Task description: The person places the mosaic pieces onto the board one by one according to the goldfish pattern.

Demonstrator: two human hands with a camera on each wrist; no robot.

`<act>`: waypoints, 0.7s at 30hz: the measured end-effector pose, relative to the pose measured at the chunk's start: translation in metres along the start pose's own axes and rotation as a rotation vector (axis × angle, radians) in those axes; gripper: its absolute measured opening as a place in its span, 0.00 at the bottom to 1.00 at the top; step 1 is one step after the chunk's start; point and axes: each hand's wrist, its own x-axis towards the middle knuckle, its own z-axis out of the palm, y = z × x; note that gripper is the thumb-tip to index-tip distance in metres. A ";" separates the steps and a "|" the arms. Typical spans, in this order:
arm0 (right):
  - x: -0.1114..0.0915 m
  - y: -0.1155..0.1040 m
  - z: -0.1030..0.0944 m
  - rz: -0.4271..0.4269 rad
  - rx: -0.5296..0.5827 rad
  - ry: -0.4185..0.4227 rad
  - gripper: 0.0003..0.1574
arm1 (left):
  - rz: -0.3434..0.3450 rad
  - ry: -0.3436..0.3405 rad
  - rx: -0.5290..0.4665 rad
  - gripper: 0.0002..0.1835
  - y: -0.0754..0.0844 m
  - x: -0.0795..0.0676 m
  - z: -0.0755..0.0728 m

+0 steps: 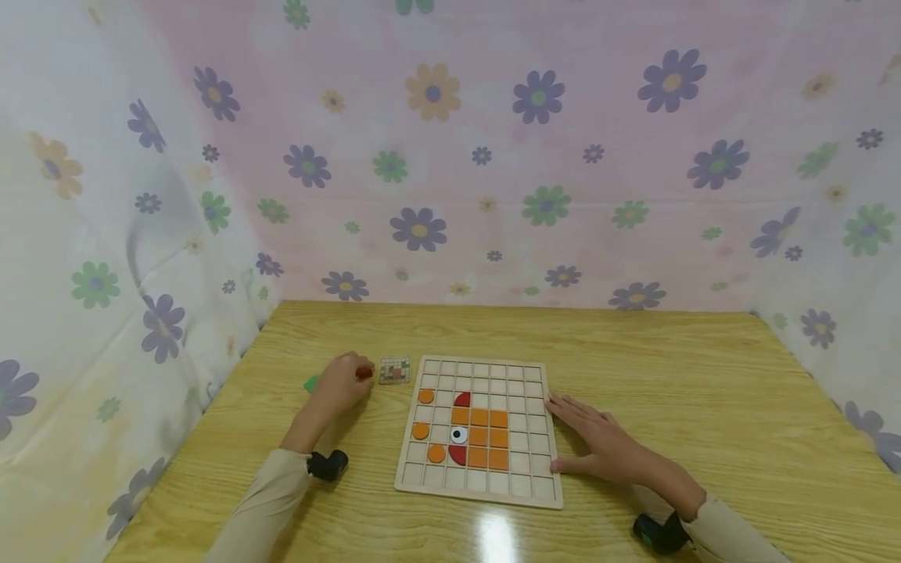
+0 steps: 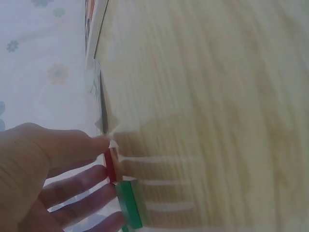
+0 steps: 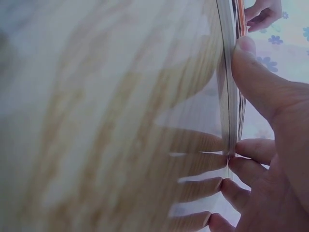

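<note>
My left hand [image 1: 341, 383] is at the left of the table and pinches a small red piece [image 1: 364, 373] between thumb and fingers. In the left wrist view the red piece [image 2: 110, 165] shows at the thumb and fingertips, and a green piece [image 2: 129, 204] lies right by the lower fingers. My right hand [image 1: 598, 438] rests with spread fingers at the right edge of a wooden grid board [image 1: 531, 426]. On the board lie several orange squares [image 1: 478, 436], three orange discs [image 1: 420, 431], two red quarter-round pieces [image 1: 461, 399] and a white eye disc [image 1: 458, 435].
A small pattern card [image 1: 394, 371] with a coloured grid lies between my left hand and the board. Green pieces [image 1: 310, 384] are partly hidden behind the left hand. Flower-printed cloth [image 1: 486, 180] closes off the wooden table [image 1: 647, 367] at the back and sides.
</note>
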 end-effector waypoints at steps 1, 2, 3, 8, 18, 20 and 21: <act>0.000 0.000 0.000 -0.001 0.001 0.000 0.56 | -0.002 -0.006 -0.013 0.12 0.001 0.001 0.000; 0.000 -0.001 0.000 -0.002 0.003 0.000 0.56 | 0.000 -0.013 -0.029 0.11 0.001 0.002 0.001; 0.000 -0.001 0.000 -0.002 0.003 0.000 0.56 | 0.004 -0.021 -0.046 0.10 0.001 0.002 0.001; 0.001 -0.002 0.000 -0.005 0.001 -0.004 0.56 | 0.001 -0.040 -0.087 0.03 0.002 0.004 0.001; 0.001 -0.003 -0.002 -0.009 0.002 -0.001 0.56 | 0.021 -0.061 -0.122 0.05 -0.002 0.008 -0.002; 0.000 -0.004 -0.002 -0.006 0.007 -0.005 0.56 | 0.027 -0.056 -0.125 0.06 -0.004 0.007 -0.002; 0.000 -0.004 -0.002 -0.006 0.010 -0.006 0.56 | 0.029 -0.053 -0.130 0.06 -0.004 0.007 -0.002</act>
